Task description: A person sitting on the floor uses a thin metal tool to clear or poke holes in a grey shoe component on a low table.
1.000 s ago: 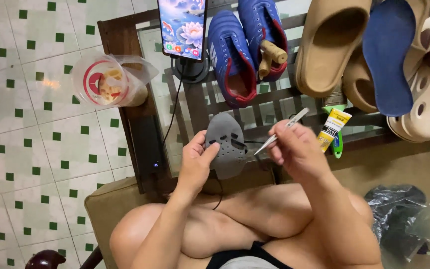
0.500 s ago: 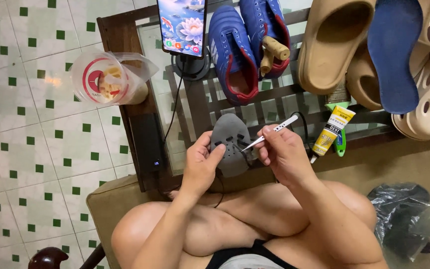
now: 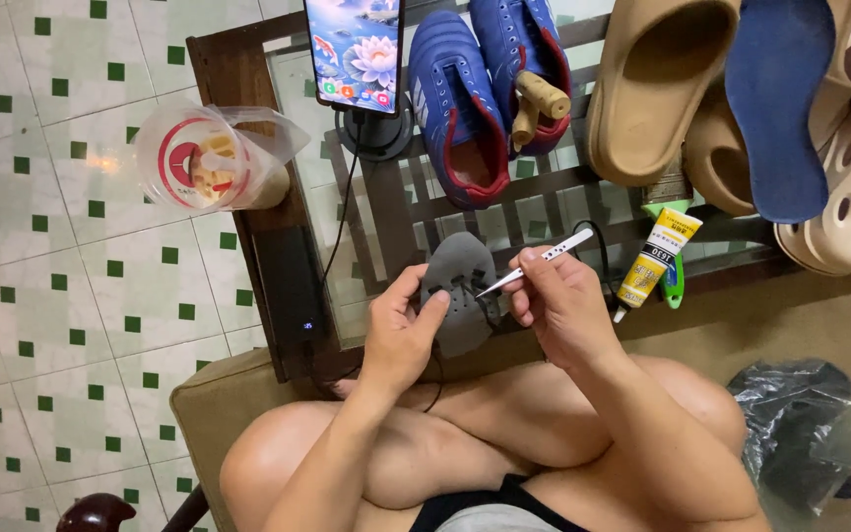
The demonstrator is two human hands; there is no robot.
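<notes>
Shoe pair [image 3: 485, 89] on table [image 3: 238, 59], phone [image 3: 355, 49] left, sandals [image 3: 657, 84] right.

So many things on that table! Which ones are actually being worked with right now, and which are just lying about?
In use:
- grey shoe piece, held by the left hand
- silver tweezers, held by the right hand, tip at the grey piece

Lying about:
- glue tube
- blue shoes
- tan slippers
- phone on its stand
- plastic cup in a bag
- black plastic bag

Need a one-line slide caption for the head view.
Left hand holds a grey shoe part; right hand works tweezers at it.
</notes>
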